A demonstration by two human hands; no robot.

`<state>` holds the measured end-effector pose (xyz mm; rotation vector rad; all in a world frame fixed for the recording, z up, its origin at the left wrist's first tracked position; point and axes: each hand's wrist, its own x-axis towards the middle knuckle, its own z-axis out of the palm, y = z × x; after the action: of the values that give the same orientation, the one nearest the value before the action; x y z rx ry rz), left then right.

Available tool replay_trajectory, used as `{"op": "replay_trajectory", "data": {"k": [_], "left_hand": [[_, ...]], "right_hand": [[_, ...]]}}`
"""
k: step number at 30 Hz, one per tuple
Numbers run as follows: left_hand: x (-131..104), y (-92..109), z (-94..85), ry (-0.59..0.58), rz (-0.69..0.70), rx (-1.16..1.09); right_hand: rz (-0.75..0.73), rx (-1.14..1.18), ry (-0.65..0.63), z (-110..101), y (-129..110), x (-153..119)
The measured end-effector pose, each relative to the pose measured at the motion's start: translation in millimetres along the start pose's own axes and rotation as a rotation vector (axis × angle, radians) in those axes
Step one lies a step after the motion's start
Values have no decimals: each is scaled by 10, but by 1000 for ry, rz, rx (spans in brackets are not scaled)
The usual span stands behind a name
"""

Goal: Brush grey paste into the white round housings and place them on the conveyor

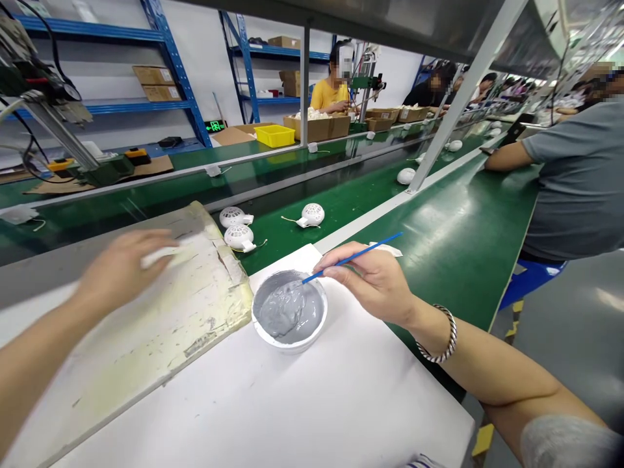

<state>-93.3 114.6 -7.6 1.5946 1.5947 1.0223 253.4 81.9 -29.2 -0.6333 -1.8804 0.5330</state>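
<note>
Pinched in my right hand (pixel 368 279) is a thin blue stick (pixel 373 247), slanting down to the left. Its lower end reaches the grey paste (pixel 287 312) inside a round white bowl (pixel 290 347); whatever is at that tip cannot be made out. My left hand (pixel 124 266) is smeared by motion above a worn, off-white board (pixel 146 338). Between its thumb and fingers shows a pale patch, and I cannot tell whether that is a held piece. The bowl stands on a white sheet (pixel 302 403), beside the board's right edge.
Several white domed parts with wires, one of them a vented dome (pixel 312 214), lie on the green conveyor (pixel 273 244) beyond the bowl. A slanted metal post (pixel 448 110) rises at right. A seated person (pixel 580 175) is close on the right; a yellow bin (pixel 274 136) stands across the line.
</note>
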Motion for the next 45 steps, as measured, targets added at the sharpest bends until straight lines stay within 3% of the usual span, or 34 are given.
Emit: {"op": "replay_trajectory", "data": {"k": [5,7,10,13,18,22,26,30,32,38,45], "left_hand": [[734,-112,691,-310,192,363],[950,-161,857,-337,183,403],[1048,-207,906,-294,138,343],[895,-136,823,-179,81,137],[402,134,681,-3,-53,-468],[40,188,601,122,-184,-803],[-234,94,530,234,-309,-959],[-388,25,488,332,-348,-1015],[-418,39,482,330,-356,-1031],[-504,231,511,179,-362,-1120],[-684,303,643,102,-216,-904]], "right_hand": [[-113,-62,-170,47,17,11],[-107,-49,-208,80,38,19],[-112,-37,-234,131,72,35],[-131,-41,-247,170,99,46],[-112,-9,-251,194,105,41],[-54,71,-234,209,69,25],[206,293,-183,233,39,28],[491,626,-64,241,94,63],[596,713,3,232,152,79],[886,932,111,174,276,81],[1029,1048,202,165,328,47]]}}
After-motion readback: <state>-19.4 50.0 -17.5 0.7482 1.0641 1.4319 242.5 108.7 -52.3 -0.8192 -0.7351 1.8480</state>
